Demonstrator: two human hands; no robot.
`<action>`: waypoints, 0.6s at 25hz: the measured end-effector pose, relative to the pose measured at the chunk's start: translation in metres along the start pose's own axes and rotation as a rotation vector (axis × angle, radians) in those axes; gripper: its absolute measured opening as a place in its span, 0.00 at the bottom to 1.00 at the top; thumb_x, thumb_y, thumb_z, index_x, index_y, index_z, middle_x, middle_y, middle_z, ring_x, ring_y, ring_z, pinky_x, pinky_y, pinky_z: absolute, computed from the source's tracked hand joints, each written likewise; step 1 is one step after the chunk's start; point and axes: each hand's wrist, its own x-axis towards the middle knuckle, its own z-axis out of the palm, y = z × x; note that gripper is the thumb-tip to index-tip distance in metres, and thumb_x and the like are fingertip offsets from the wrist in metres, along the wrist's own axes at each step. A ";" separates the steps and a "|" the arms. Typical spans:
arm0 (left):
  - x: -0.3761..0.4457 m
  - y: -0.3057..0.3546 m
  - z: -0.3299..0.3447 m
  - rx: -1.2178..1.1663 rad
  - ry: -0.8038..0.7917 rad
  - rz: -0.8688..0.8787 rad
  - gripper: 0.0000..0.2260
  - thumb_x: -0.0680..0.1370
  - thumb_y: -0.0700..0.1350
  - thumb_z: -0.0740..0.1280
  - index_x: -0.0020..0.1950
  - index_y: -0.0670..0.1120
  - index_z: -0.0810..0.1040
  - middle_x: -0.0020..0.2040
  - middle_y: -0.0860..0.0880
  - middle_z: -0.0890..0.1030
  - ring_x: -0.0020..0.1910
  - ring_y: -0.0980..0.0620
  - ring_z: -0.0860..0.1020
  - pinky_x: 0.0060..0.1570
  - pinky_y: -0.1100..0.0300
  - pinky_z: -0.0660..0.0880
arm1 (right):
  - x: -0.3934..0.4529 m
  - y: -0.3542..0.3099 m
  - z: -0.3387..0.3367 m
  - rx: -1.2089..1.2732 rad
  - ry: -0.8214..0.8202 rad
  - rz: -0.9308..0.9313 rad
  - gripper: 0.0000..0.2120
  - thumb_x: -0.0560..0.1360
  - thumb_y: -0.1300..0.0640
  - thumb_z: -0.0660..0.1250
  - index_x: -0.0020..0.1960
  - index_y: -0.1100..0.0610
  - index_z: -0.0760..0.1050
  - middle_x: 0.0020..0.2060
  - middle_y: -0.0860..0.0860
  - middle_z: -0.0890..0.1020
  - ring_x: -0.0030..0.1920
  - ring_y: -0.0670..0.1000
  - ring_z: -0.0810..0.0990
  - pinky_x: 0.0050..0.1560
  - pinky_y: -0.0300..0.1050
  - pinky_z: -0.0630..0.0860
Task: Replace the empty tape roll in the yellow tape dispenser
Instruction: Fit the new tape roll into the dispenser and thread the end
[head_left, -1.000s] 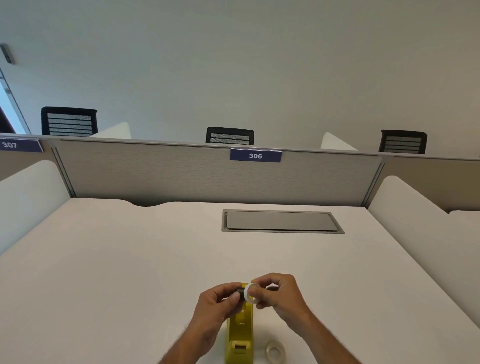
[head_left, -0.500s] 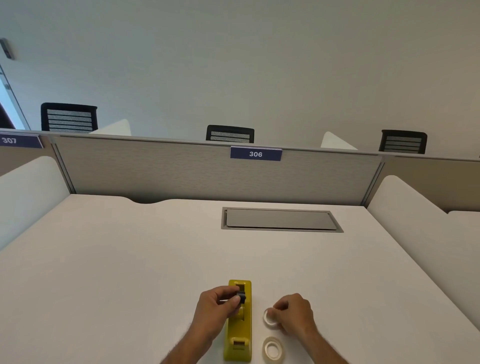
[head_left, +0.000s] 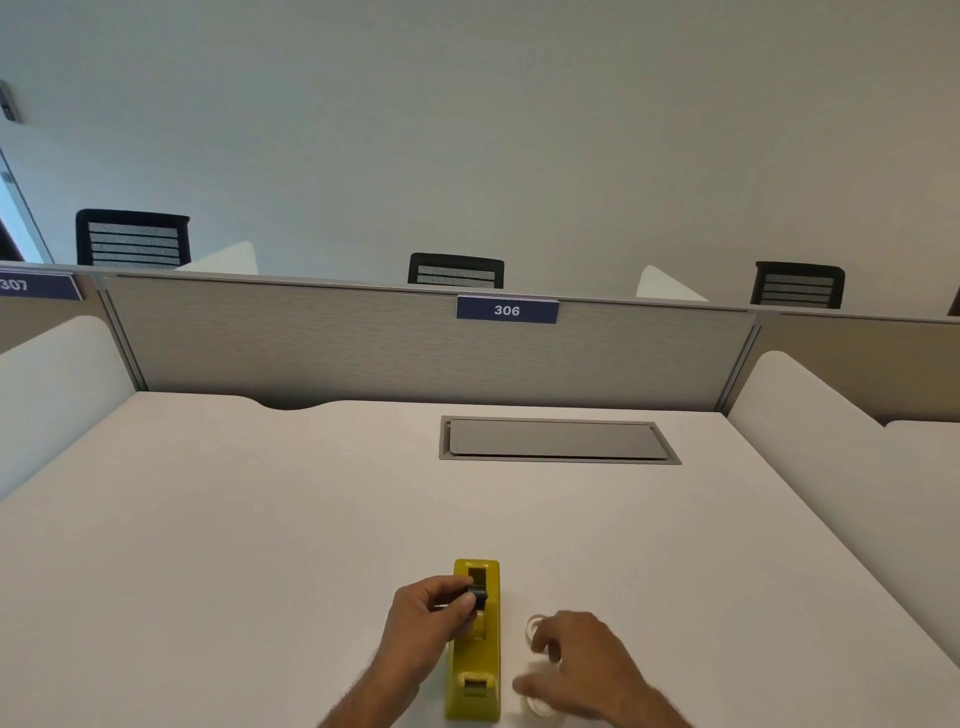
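I'm sitting at a white desk (head_left: 260, 519), facing a grey partition panel (head_left: 363, 348) running along its far edge. A grey cable hatch (head_left: 558, 440), lid closed, is sitting flush in the desk near the panel. A blue label reading 306 (head_left: 507, 310) is hanging at the panel's top; a second one, 307 (head_left: 36, 286), is showing at left, partly cut off. White side dividers (head_left: 57, 384) (head_left: 810, 415) are flanking me. Three black mesh chair backs (head_left: 132, 240) (head_left: 455, 271) (head_left: 798, 285) are poking up behind the panel, against a plain wall (head_left: 519, 130).
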 end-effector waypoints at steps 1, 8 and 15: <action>-0.001 0.001 0.000 0.000 -0.001 0.001 0.10 0.77 0.39 0.71 0.58 0.46 0.82 0.53 0.47 0.85 0.47 0.50 0.85 0.49 0.57 0.84 | -0.007 -0.003 0.001 -0.055 -0.032 -0.001 0.29 0.58 0.30 0.72 0.52 0.44 0.77 0.49 0.42 0.80 0.48 0.44 0.77 0.51 0.40 0.74; -0.005 0.001 -0.001 -0.017 0.002 0.002 0.10 0.77 0.38 0.71 0.57 0.46 0.82 0.53 0.47 0.85 0.48 0.49 0.85 0.51 0.55 0.84 | -0.010 -0.002 0.010 0.152 -0.011 0.040 0.25 0.60 0.38 0.76 0.55 0.45 0.78 0.50 0.41 0.79 0.50 0.44 0.78 0.54 0.41 0.77; -0.009 0.003 0.001 -0.057 -0.025 0.034 0.10 0.75 0.37 0.73 0.55 0.46 0.84 0.51 0.47 0.86 0.49 0.47 0.85 0.54 0.49 0.83 | 0.004 -0.011 -0.002 1.006 0.044 -0.040 0.21 0.64 0.64 0.82 0.54 0.56 0.81 0.52 0.56 0.83 0.46 0.57 0.86 0.40 0.47 0.83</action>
